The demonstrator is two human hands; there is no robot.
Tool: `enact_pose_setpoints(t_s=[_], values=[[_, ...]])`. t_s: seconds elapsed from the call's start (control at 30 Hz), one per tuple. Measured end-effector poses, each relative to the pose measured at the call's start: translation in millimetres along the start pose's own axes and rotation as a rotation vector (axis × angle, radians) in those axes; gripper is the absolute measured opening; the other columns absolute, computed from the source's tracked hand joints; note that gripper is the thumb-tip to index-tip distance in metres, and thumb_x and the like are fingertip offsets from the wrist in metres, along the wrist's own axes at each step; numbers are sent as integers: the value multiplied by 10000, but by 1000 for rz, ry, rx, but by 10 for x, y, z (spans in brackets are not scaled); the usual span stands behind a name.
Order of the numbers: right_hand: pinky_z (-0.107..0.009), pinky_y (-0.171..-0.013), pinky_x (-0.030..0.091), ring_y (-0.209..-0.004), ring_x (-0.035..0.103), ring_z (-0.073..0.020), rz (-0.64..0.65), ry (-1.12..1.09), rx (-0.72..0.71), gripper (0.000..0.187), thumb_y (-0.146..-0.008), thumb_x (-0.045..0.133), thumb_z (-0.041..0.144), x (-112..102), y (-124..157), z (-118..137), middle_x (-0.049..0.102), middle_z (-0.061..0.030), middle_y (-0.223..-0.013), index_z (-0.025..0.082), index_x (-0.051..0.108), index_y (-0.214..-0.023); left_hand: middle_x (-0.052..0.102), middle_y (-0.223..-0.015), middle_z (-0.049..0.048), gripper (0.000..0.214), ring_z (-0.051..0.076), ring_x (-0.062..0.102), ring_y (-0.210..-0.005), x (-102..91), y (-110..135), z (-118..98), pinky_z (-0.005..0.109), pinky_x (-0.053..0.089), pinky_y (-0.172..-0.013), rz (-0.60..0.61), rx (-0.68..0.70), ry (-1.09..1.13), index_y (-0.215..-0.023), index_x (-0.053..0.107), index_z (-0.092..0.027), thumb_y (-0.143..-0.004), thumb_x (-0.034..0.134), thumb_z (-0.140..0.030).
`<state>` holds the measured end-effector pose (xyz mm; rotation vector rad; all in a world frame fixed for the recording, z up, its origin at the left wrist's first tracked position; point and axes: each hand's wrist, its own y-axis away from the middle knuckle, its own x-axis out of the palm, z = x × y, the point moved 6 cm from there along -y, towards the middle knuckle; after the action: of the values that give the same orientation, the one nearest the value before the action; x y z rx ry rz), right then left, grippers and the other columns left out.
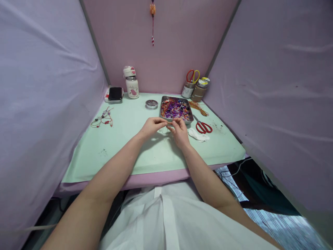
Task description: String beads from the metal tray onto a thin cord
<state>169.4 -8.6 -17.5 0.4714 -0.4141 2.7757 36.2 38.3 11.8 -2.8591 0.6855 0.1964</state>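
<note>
My left hand [151,126] and my right hand [180,132] meet over the pale green table [125,146], just in front of a metal tray [189,119] full of purple, orange and mixed beads [174,108]. Both hands have their fingertips pinched together on something thin between them, too small to name; a faint thread seems to hang below the fingers. Red-handled scissors [203,127] and a crumpled white tissue [198,135] lie just right of my right hand.
A small round tin [151,103], a white bottle [131,83] and a phone on a stand [114,93] stand at the back. Two jars, one with scissors [190,85], and orange cord [199,107] sit back right. Finished beaded strings [103,118] lie left. Purple cloth walls enclose the table.
</note>
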Motion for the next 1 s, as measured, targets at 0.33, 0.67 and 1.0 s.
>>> enact_pose_setpoints(t_s=[0.33, 0.67, 1.0], values=[[-201, -433, 276, -478, 388, -61, 113, 79, 179, 286, -805, 597, 500, 93, 65, -85, 526, 51, -683, 238, 486, -837, 660, -705, 48, 215, 137, 522, -653, 34, 23, -32, 302, 416, -660, 6, -27, -51, -821, 747, -138, -691, 671, -291], [-252, -625, 401, -663, 485, -120, -2, 378, -98, 169, -757, 616, 353, 0, 23, 54, 554, 19, -733, 208, 546, -810, 660, -707, 59, 181, 147, 534, -669, 82, 25, 32, 320, 430, -685, 13, -81, 24, -805, 751, -140, -661, 700, -239], [-262, -642, 402, -658, 487, -126, -13, 443, -151, 176, -795, 585, 376, -9, 38, 87, 565, 14, -724, 202, 560, -790, 699, -827, 86, 253, 150, 565, -739, 109, 35, 49, 332, 457, -765, 33, -152, 118, -883, 758, -138, -663, 703, -250]])
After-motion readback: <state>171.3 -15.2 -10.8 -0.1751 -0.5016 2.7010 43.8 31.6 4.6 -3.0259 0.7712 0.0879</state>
